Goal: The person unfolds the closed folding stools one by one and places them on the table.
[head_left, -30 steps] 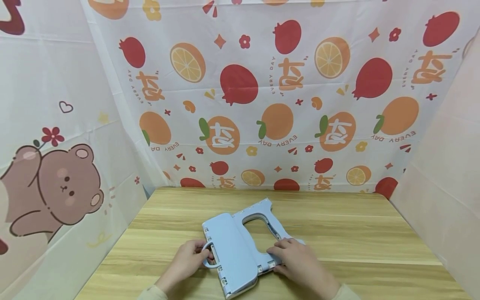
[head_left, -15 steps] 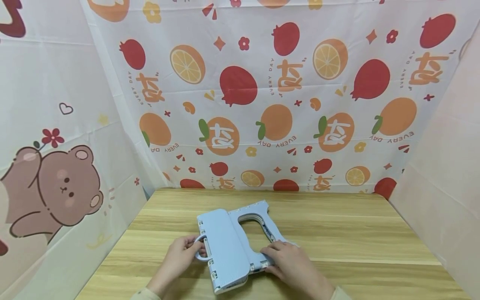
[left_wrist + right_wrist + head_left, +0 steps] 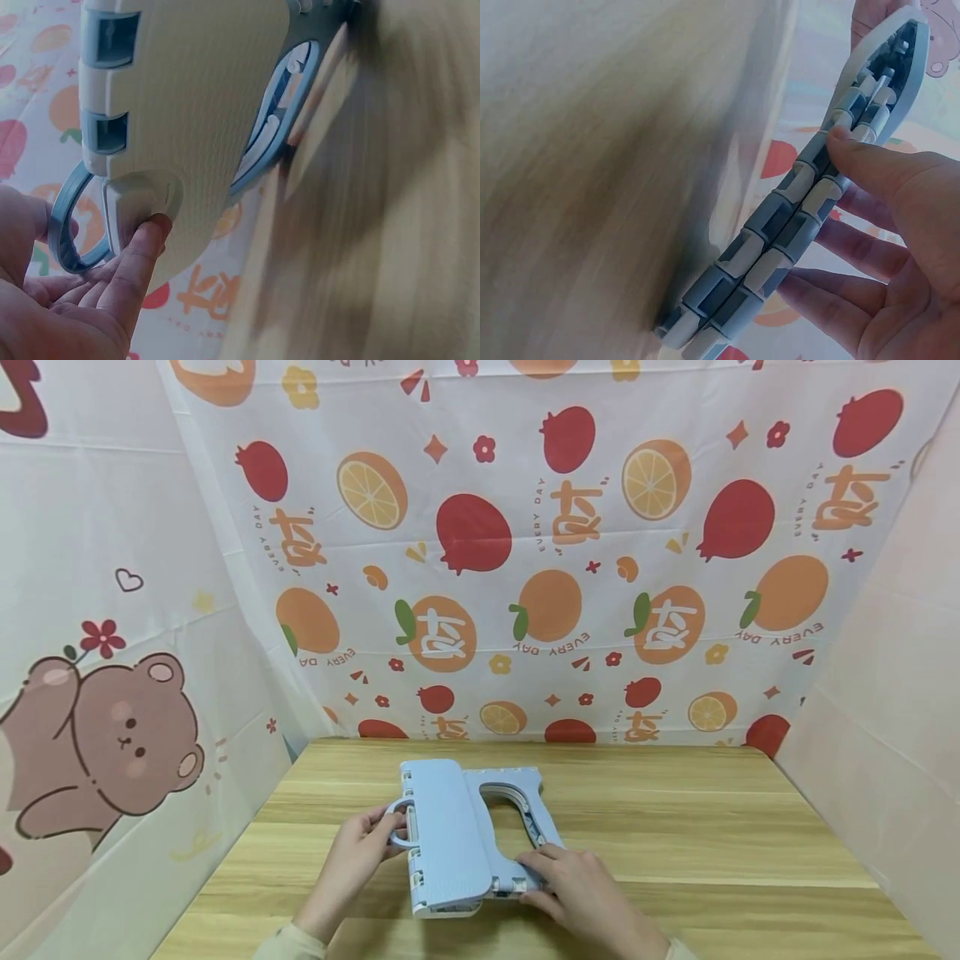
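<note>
A light-blue folding step stool (image 3: pixel 453 839), folded flat, is held slightly tilted over the wooden table. My left hand (image 3: pixel 360 852) holds its side by the small loop handle (image 3: pixel 58 229). In the left wrist view, fingers reach under the ribbed panel (image 3: pixel 202 112) to a recess beside the loop. On the opposite side, my right hand (image 3: pixel 577 889) grips the near edge of the leg frame with the oval opening. Its thumb presses the row of white and blue-grey hinges (image 3: pixel 772 217) in the right wrist view, while the other fingers lie behind.
The stool rests over a wood-grain table (image 3: pixel 712 843). A white cloth with fruit prints (image 3: pixel 480 568) hangs behind the table's far edge. On the left hangs a cloth with a bear print (image 3: pixel 135 735), and a pale cloth (image 3: pixel 885 693) closes the right side.
The stool has turned so its handle side stands nearly straight away from me, and has shifted slightly left and farther off. Both hands have moved along with it, keeping their holds.
</note>
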The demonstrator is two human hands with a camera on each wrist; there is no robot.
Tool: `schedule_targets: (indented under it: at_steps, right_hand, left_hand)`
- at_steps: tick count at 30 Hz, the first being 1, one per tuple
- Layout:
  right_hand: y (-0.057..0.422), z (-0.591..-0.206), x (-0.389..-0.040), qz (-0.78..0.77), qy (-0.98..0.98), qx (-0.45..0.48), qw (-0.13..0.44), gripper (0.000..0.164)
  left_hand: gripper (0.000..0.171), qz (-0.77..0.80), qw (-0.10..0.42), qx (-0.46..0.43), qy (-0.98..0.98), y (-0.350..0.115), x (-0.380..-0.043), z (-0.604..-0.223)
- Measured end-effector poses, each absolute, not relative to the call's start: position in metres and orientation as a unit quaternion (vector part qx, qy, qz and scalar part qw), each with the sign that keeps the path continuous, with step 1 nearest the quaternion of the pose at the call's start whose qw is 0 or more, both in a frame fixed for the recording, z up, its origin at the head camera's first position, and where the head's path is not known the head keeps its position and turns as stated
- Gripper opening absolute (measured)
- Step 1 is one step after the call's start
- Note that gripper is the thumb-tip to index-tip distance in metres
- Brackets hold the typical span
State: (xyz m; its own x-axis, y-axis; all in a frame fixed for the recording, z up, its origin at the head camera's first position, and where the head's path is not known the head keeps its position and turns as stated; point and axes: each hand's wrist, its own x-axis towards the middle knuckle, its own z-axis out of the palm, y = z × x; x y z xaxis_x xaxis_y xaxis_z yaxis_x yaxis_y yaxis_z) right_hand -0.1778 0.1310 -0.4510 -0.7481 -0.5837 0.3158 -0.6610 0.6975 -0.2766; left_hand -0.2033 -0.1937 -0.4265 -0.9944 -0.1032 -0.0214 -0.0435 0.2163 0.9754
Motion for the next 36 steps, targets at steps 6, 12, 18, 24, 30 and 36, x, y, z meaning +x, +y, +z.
schedule_targets:
  at_steps: [6,12,18,24,30,36]
  right_hand:
    - [0.134,-0.449,-0.174,0.21,-0.915,0.329,0.106,0.042]
    - [0.138,-0.447,-0.171,0.238,-0.915,0.311,0.099,0.044]
    - [0.144,-0.445,-0.168,0.283,-0.914,0.28,0.081,0.048]
    - [0.148,-0.444,-0.168,0.324,-0.913,0.241,0.056,0.051]
    - [0.149,-0.445,-0.164,0.345,-0.909,0.223,0.074,0.049]
    - [0.15,-0.446,-0.16,0.369,-0.901,0.206,0.097,0.047]
  left_hand:
    - [0.042,-0.628,0.022,0.037,-0.777,-0.186,-0.205,-0.414]
    - [0.042,-0.641,0.028,0.025,-0.767,-0.177,-0.208,-0.403]
    - [0.047,-0.658,0.035,0.0,-0.753,-0.164,-0.208,-0.39]
    - [0.053,-0.67,0.03,-0.038,-0.741,-0.15,-0.208,-0.38]
    - [0.055,-0.671,0.028,-0.082,-0.737,-0.138,-0.21,-0.374]
    - [0.052,-0.672,0.022,-0.127,-0.729,-0.125,-0.214,-0.371]
